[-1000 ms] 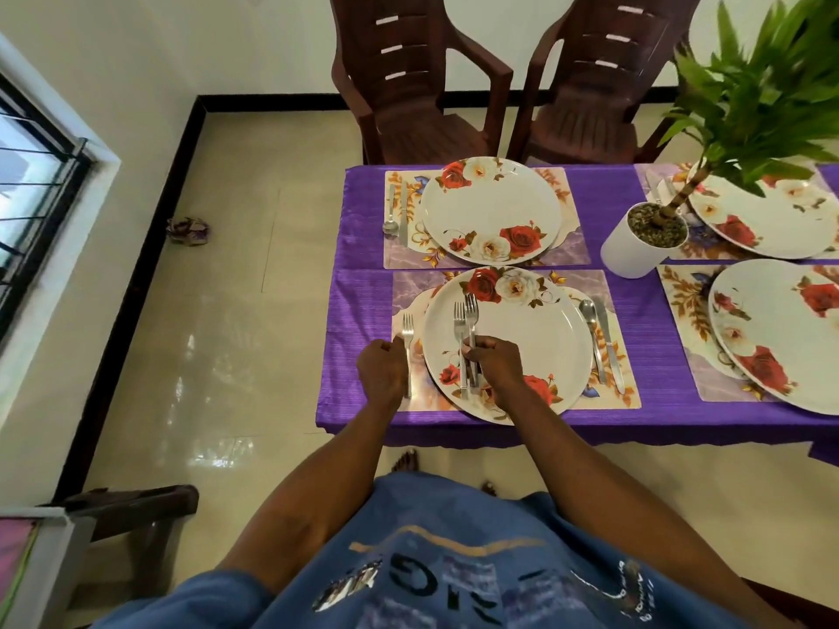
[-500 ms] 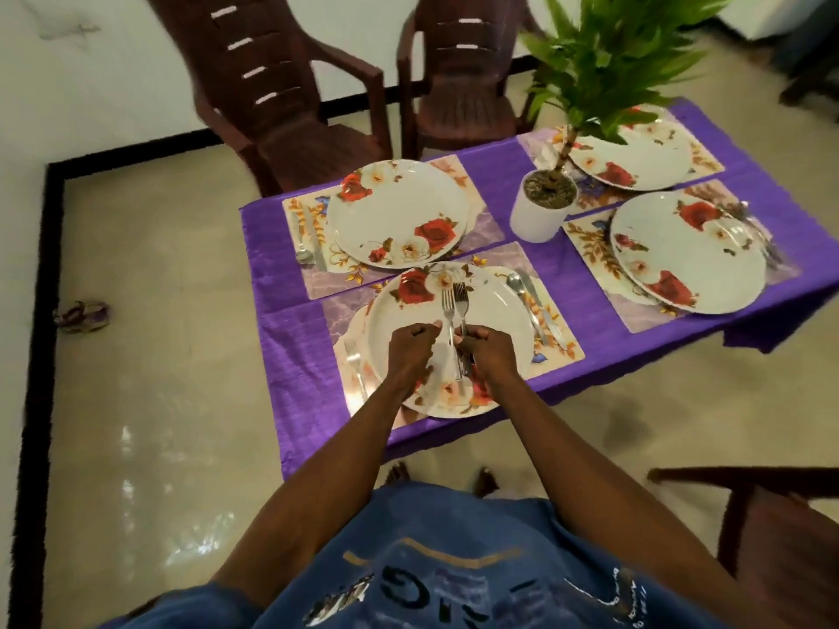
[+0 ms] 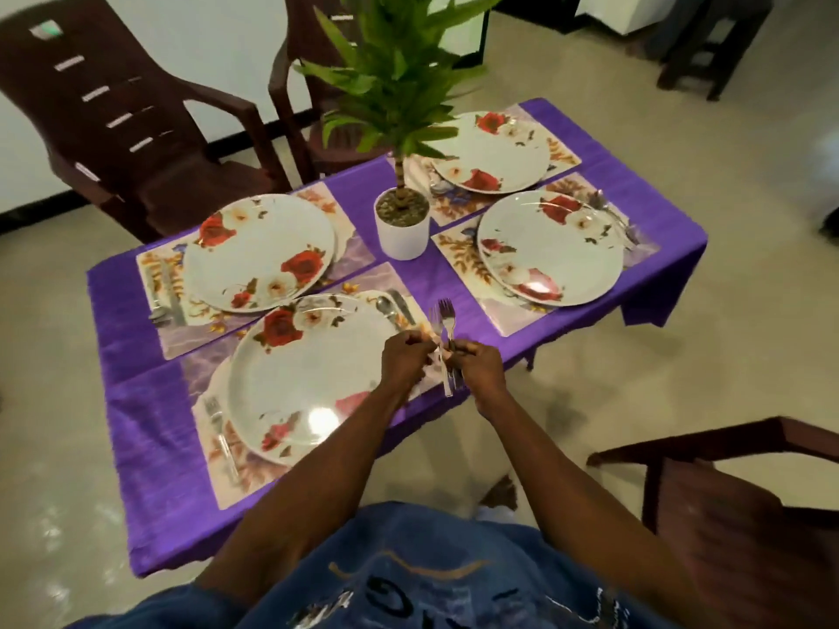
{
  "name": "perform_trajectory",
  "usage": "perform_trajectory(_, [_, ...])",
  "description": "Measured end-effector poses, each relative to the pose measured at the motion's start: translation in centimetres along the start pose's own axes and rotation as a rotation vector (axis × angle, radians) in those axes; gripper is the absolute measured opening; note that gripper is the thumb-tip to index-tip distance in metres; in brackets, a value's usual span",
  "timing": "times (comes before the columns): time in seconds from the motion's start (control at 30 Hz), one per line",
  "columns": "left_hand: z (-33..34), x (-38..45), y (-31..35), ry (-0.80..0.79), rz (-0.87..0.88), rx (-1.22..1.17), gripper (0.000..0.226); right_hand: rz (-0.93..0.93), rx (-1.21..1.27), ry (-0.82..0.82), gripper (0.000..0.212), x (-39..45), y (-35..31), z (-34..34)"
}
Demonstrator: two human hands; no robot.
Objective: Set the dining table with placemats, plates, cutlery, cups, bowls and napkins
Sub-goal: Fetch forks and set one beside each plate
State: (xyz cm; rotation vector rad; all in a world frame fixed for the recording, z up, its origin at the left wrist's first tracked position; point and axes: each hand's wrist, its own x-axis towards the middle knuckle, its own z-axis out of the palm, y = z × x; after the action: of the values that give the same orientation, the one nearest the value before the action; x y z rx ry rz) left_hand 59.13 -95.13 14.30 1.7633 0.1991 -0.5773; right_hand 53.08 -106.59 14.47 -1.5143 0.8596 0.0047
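While both hands meet right of the near plate (image 3: pixel 313 379), right hand (image 3: pixel 481 372) grip clasps two forks (image 3: pixel 445 331), tines far; left hand (image 3: pixel 404 358) pinches them.

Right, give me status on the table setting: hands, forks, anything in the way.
Right hand grips the forks, tines up; left hand pinches at them. Forks held above the table edge beside the near plate. Potted plant mid-table, clear of the hands.

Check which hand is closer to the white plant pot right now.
Left. The left hand sits below the white plant pot, over the near plate's right edge. The right hand, gripping the forks, is further right and slightly lower, past the table edge.
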Motion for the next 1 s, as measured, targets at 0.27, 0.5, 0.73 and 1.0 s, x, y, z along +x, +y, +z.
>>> perform_trajectory(0.27, [13.2, 0.7, 2.6, 0.028, 0.044, -0.025, 0.011, -0.070, -0.136, -0.057, 0.016, 5.5, -2.2, -11.9])
perform_trajectory(0.5, [15.0, 4.1, 5.0, 0.225, 0.000, -0.081, 0.009, 0.026, -0.133, 0.042, 0.011, 10.2, -3.0, -15.5])
perform_trajectory(0.73, [15.9, 8.5, 6.0, 0.379, -0.040, -0.089, 0.010, 0.005, -0.155, -0.057, 0.021, 14.7, -5.7, -17.1])
perform_trajectory(1.0, [16.9, 11.8, 5.6, 0.494, -0.141, 0.002, 0.014, -0.018, -0.314, -0.181, 0.019, 20.2, -9.9, -16.5])
